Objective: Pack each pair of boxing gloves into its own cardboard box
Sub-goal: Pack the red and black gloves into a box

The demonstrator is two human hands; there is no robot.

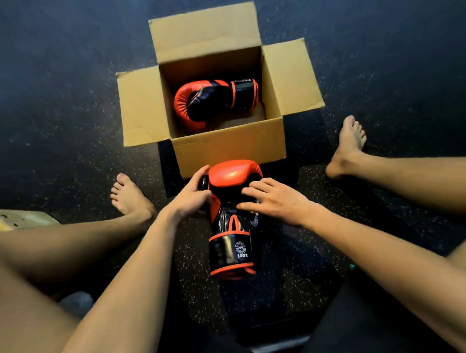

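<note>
Rubber floor (64, 130), dark and speckled, carries an open cardboard box (228, 152) that stands between the person's bare left foot (128, 197) and right foot (350, 144), with its far, left and right flaps spread outward. Inside the box a matching glove (207, 102) lies on its side towards the far wall, its red padded end by the left wall and its black, red-trimmed cuff pointing at the right wall. Just in front of the box's near wall both hands hold a red-and-black boxing glove (234, 176). Its red padded end is close to that wall and its cuff, printed "10OZ", points back towards the person. The left grip (192, 196) is curled round the glove's left side, thumb over the top edge and fingers wrapped at the black thumb part. The right grip (275, 201) clasps it from the right, with its fingers fanned and bent over the black face just below the padding and its thumb stretched along the nearer side. Whether the cuff touches the floor cannot be told. At the floor's left edge, beside the left leg, the corner of another piece of cardboard (20, 217) shows.
</note>
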